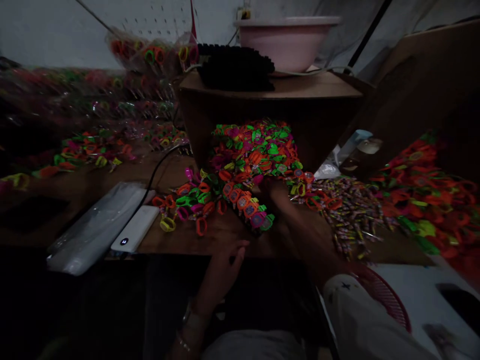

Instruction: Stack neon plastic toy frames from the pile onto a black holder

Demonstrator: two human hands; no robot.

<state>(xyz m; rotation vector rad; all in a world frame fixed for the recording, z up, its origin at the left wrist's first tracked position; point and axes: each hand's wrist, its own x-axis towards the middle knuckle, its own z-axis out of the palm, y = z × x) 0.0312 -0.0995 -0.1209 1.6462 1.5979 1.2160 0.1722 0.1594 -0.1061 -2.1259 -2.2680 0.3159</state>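
Note:
My left hand [226, 262] rests at the table's front edge, thumb and fingers a little apart, with nothing visible in it. Just beyond it a row of toy watches [243, 202] in orange, yellow, purple and green stands side by side, on what looks like a dark holder. My right hand [277, 194] reaches forward to the right of this row, at the front of the big heap of toy watches [258, 145]. Its fingers are dark and blurred, so any grip is hidden. More loose toy watches [193, 200] lie left of the row.
A cardboard box [189, 115] on its side surrounds the heap, with a pink basin [288, 42] on top. Small wrapped candy tubes [352, 210] lie at right, near a red basket [393, 300]. A white power bank [135, 229] and plastic bags [95, 225] lie left.

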